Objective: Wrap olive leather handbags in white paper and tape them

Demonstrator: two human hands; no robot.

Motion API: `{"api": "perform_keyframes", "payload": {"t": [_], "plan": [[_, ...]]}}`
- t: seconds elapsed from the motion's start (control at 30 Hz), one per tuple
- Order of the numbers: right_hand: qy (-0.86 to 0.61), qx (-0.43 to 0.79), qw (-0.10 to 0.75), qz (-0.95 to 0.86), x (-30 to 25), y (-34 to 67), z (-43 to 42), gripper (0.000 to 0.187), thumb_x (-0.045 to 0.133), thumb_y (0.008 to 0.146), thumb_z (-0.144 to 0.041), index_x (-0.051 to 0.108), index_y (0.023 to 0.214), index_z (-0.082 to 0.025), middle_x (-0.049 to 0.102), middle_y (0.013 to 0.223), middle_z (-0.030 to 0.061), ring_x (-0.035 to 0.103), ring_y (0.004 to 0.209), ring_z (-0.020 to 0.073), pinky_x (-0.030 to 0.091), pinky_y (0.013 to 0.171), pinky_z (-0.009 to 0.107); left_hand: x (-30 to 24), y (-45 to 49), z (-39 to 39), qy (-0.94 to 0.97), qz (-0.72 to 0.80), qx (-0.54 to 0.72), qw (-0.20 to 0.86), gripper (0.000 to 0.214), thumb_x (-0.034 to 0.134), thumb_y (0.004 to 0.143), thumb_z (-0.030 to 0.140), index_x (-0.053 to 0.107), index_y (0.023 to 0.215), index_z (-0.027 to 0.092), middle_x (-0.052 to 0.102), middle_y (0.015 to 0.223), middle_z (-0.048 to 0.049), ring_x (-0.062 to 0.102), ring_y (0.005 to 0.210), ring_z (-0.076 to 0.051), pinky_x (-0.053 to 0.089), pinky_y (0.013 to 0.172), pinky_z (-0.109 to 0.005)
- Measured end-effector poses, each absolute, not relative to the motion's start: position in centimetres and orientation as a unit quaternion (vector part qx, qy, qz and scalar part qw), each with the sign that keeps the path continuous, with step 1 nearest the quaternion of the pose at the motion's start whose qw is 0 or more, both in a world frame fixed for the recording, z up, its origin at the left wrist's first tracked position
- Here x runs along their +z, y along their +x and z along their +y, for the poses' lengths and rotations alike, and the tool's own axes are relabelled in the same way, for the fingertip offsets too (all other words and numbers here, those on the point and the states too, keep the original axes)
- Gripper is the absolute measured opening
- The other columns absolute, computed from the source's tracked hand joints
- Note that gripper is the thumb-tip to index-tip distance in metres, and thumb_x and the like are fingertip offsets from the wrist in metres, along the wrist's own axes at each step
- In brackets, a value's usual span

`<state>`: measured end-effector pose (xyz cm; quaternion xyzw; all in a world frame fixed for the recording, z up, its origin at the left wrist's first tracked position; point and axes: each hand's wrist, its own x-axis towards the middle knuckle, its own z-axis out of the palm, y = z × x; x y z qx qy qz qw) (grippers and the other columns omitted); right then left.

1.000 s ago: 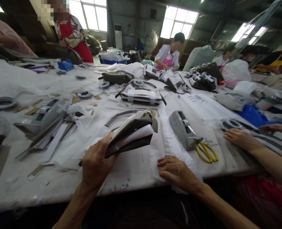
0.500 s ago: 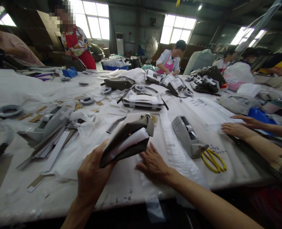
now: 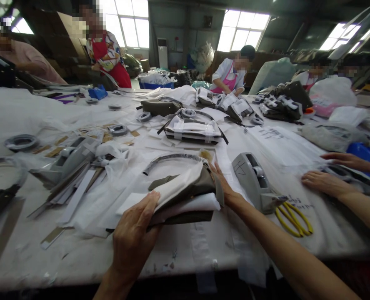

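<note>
My left hand (image 3: 135,233) grips the near end of an olive-grey bag (image 3: 188,196) stuffed and wrapped with white paper, which lies low on the white table (image 3: 22,258). My right hand (image 3: 224,185) reaches to the bag's far right end, fingers stretched along its side and partly hidden behind it. A curved grey strap (image 3: 169,159) lies just beyond the bag.
A grey tape dispenser (image 3: 253,181) and yellow scissors (image 3: 293,218) sit right of the bag. A co-worker's hands (image 3: 324,182) rest on the table at the right. Another dispenser with paper strips (image 3: 69,160) lies left. Wrapped bags (image 3: 193,129) and tape rolls (image 3: 21,142) lie farther back, with other people beyond.
The bag has come down from a raised tilt to lie flatter on the table. My right hand moved from the table's near edge up to the bag's far right end.
</note>
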<state>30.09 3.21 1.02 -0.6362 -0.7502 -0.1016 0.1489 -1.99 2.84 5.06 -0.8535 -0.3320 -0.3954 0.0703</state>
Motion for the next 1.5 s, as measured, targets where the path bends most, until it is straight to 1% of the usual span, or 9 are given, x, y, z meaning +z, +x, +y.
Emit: {"api": "perform_keyframes", "payload": {"t": [0.23, 0.37, 0.5, 0.63, 0.7, 0.87, 1.03, 1.27, 1.5], "plan": [[-0.669, -0.071, 0.372, -0.640, 4.5, 34.3, -4.2, 0.022, 0.058, 0.093, -0.033, 0.072, 0.106, -0.021, 0.073, 0.110, 0.0091, 0.068, 0.105, 0.0261, 0.054, 0.096, 0.046, 2.4, -0.1, 0.8, -0.890, -0.262, -0.353, 0.118, 0.042, 0.041, 0.096, 0.007, 0.058, 0.132, 0.020, 0.066, 0.129, -0.0054, 0.060, 0.122, -0.023, 0.044, 0.102, -0.037], [-0.638, -0.004, 0.415, -0.649, 8.5, 31.4, -2.0, 0.015, 0.064, 0.090, -0.035, 0.074, 0.093, -0.024, 0.076, 0.094, 0.0035, 0.071, 0.088, 0.0218, 0.057, 0.082, 0.036, 1.3, 0.4, 0.1, -0.897, -0.265, -0.328, 0.133, 0.039, 0.041, 0.100, 0.012, 0.058, 0.134, 0.022, 0.063, 0.135, -0.0049, 0.057, 0.126, -0.024, 0.043, 0.105, -0.037], [-0.690, 0.115, 0.229, -0.677, 10.2, 27.7, 3.9, 0.017, 0.063, 0.090, -0.034, 0.076, 0.090, -0.024, 0.076, 0.091, 0.0027, 0.071, 0.084, 0.0192, 0.054, 0.076, 0.029, 0.5, 0.4, -0.4, -0.896, -0.271, -0.322, 0.144, 0.041, 0.040, 0.100, 0.012, 0.057, 0.135, 0.021, 0.061, 0.137, -0.0064, 0.055, 0.129, -0.025, 0.043, 0.107, -0.039], [-0.772, 0.165, -0.028, -0.614, 9.2, 26.2, 9.4, 0.044, 0.069, 0.082, -0.053, 0.076, 0.094, -0.012, 0.074, 0.101, 0.0176, 0.068, 0.099, 0.0301, 0.051, 0.080, 0.033, 0.3, 0.7, -0.6, -0.887, -0.271, -0.342, 0.153, 0.038, 0.038, 0.101, 0.014, 0.060, 0.132, 0.021, 0.062, 0.135, -0.0066, 0.055, 0.128, -0.025, 0.042, 0.107, -0.039], [-0.779, 0.184, -0.055, -0.597, 8.4, 26.4, 10.8, 0.057, 0.071, 0.075, -0.062, 0.076, 0.093, -0.008, 0.073, 0.103, 0.0221, 0.067, 0.099, 0.0340, 0.051, 0.078, 0.035, 0.7, 0.7, -0.5, -0.885, -0.269, -0.348, 0.155, 0.038, 0.037, 0.102, 0.016, 0.061, 0.130, 0.021, 0.064, 0.133, -0.0059, 0.057, 0.126, -0.025, 0.043, 0.105, -0.039], [-0.759, 0.273, -0.070, -0.587, 7.0, 27.7, 11.5, 0.061, 0.055, 0.081, -0.073, 0.076, 0.075, -0.015, 0.074, 0.082, 0.0115, 0.068, 0.074, 0.0230, 0.049, 0.066, 0.029, 2.0, -0.5, 0.0, -0.880, -0.284, -0.351, 0.149, 0.038, 0.036, 0.102, 0.014, 0.061, 0.131, 0.021, 0.065, 0.132, -0.0050, 0.059, 0.123, -0.023, 0.044, 0.102, -0.037], [-0.760, 0.297, -0.017, -0.578, 6.2, 27.9, 11.6, 0.053, 0.067, 0.074, -0.069, 0.071, 0.061, -0.018, 0.070, 0.071, 0.0084, 0.065, 0.072, 0.0221, 0.048, 0.066, 0.029, 1.1, -1.0, -0.6, -0.879, -0.283, -0.348, 0.162, 0.038, 0.036, 0.102, 0.013, 0.061, 0.130, 0.021, 0.065, 0.131, -0.0053, 0.059, 0.123, -0.024, 0.043, 0.103, -0.038], [-0.755, 0.339, 0.170, -0.535, 4.8, 27.7, 10.8, 0.020, 0.076, 0.071, -0.030, 0.065, 0.061, -0.017, 0.065, 0.057, 0.0010, 0.059, 0.056, 0.0137, 0.042, 0.053, 0.023, 0.4, -0.6, -1.2, -0.884, -0.285, -0.327, 0.174, 0.038, 0.036, 0.102, 0.016, 0.060, 0.132, 0.020, 0.063, 0.135, -0.0058, 0.057, 0.126, -0.025, 0.043, 0.104, -0.040], [-0.702, 0.379, 0.357, -0.486, 5.1, 28.2, 8.6, 0.021, 0.076, 0.062, -0.021, 0.055, 0.062, -0.019, 0.060, 0.054, -0.0028, 0.054, 0.053, 0.0108, 0.040, 0.051, 0.021, 0.4, -0.6, -1.1, -0.880, -0.285, -0.336, 0.177, 0.040, 0.037, 0.101, 0.012, 0.059, 0.132, 0.020, 0.063, 0.135, -0.0062, 0.057, 0.126, -0.025, 0.043, 0.104, -0.040]]}}
